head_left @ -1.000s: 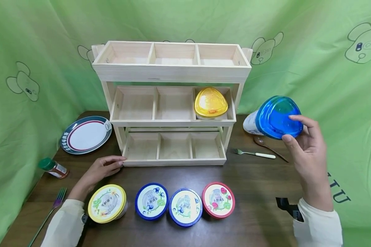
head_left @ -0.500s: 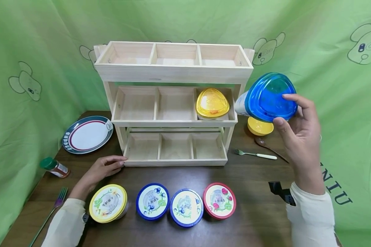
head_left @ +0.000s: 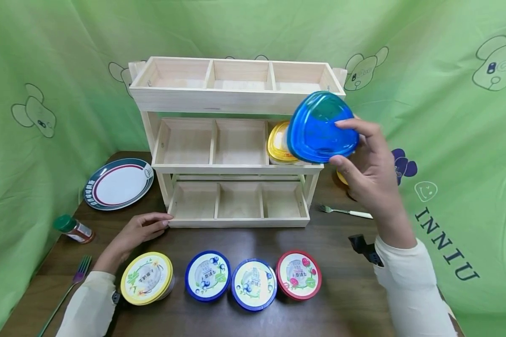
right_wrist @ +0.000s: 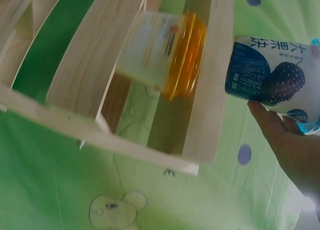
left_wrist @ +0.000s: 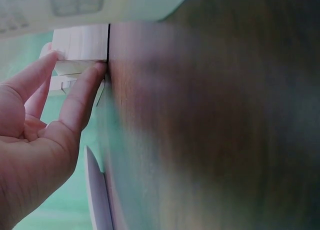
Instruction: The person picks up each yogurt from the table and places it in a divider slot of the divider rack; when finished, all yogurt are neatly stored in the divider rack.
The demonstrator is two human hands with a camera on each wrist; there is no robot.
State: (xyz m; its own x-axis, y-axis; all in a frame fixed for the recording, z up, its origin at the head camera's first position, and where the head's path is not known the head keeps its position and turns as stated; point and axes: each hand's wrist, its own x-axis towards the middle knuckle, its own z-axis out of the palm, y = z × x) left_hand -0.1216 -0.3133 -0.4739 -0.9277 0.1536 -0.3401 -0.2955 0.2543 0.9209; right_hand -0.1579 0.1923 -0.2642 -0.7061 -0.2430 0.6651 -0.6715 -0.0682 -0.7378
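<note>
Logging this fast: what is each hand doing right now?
Left hand: open, fingertips touching the wooden rack.
Right hand: holding the blue-lidded cup.

The right hand (head_left: 368, 175) is holding a blue-lidded cup (head_left: 322, 127) showing a blackberry print, just beside a yellow-lidded cup (head_left: 277, 144) sitting in pale wood.

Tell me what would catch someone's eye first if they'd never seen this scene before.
The blue-lidded yogurt cup stands out first, gripped in the right hand in the air before the right end of the three-tier wooden rack. Behind it, a yellow-lidded cup sits in the middle tier's right compartment. The left hand touches the rack's bottom left corner, and four round lidded tubs line the table's front.
</note>
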